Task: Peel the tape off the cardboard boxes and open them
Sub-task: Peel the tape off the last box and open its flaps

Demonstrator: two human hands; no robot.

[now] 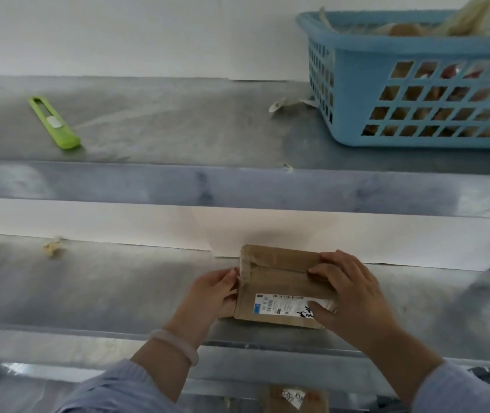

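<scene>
From the head camera, we see a small brown cardboard box with a white shipping label (282, 290) on the near grey metal shelf (103, 287), right of centre. Our right hand (348, 290) clasps its right end, fingers over the top and thumb on the labelled face, probably to keep it steady. Our left hand (213, 290) curls its fingers round the left end, where the clear tape (246, 265) looks whitish and lifted. We cannot tell whether the fingertips pinch the tape itself. We judge that peeling is just starting here. On the far upper shelf (178, 129) a green plastic utility knife (54, 123) lies at the left, well apart and unused. A blue plastic slotted basket (416, 84) stands at the right.
</scene>
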